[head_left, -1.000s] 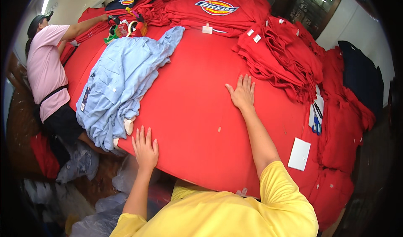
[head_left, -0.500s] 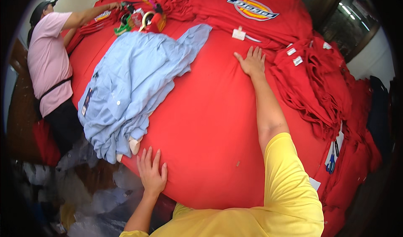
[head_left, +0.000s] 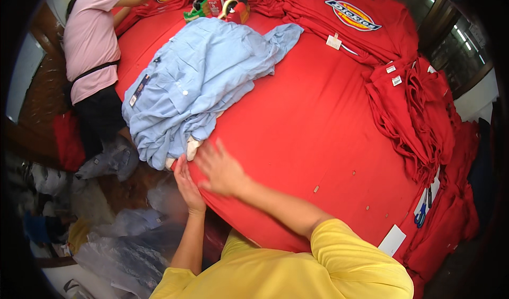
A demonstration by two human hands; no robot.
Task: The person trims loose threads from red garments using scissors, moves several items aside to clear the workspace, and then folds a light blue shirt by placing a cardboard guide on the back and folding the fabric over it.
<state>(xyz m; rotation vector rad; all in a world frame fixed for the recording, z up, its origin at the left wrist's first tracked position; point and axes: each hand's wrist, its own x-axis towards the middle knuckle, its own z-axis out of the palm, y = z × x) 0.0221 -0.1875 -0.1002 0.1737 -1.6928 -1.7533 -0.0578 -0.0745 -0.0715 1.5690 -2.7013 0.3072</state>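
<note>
Red cloth (head_left: 286, 140) covers the table before me. My right hand (head_left: 222, 169) lies over it near the front left edge, slightly blurred, fingers spread and holding nothing. Beside it my left hand (head_left: 189, 185) is at the table's edge, fingers stretched out and pointing up toward the shirt. A crumpled light blue shirt (head_left: 201, 71) with a dark tag lies just beyond both hands. Cream-coloured bits (head_left: 193, 147) stick out from under its near end, close to my fingertips.
Red shirts (head_left: 318, 18) lie at the back, with more red garments (head_left: 413, 119) piled right. Blue scissors (head_left: 422, 215) and a white card (head_left: 392, 239) are near the right edge. A tape dispenser (head_left: 236, 14) stands far back. A person in pink (head_left: 95, 34) works left; plastic bags (head_left: 122, 246) cover the floor.
My right hand has come back from the far right of the cloth to beside my left hand. The left hand has turned more edge-on. The view has shifted, too.
</note>
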